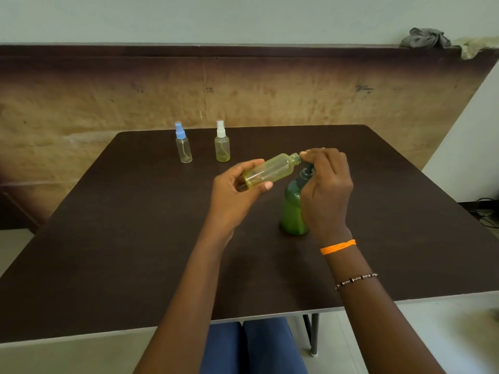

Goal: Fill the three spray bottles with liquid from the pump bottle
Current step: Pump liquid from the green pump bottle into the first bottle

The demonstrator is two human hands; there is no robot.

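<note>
Table [135, 238] has your blue-capped spray bottle [183, 145] and white-capped spray bottle [222, 144] upright at the back, green pump bottle [293, 209] half-hidden behind your right hand [326, 184], its fingers curled at the neck of the uncapped yellow bottle [271, 170], gripped tilted in your left hand [235, 190].

From my feed I can read no text, label, brand, number or sign anywhere. The three spray bottles and the pump bottle [293, 211] show bare plastic with no printing that I can make out. The brown board [243, 98] behind the worktop [135, 238] carries a few dark smudged marks, too blurred to read as letters or figures.
</note>
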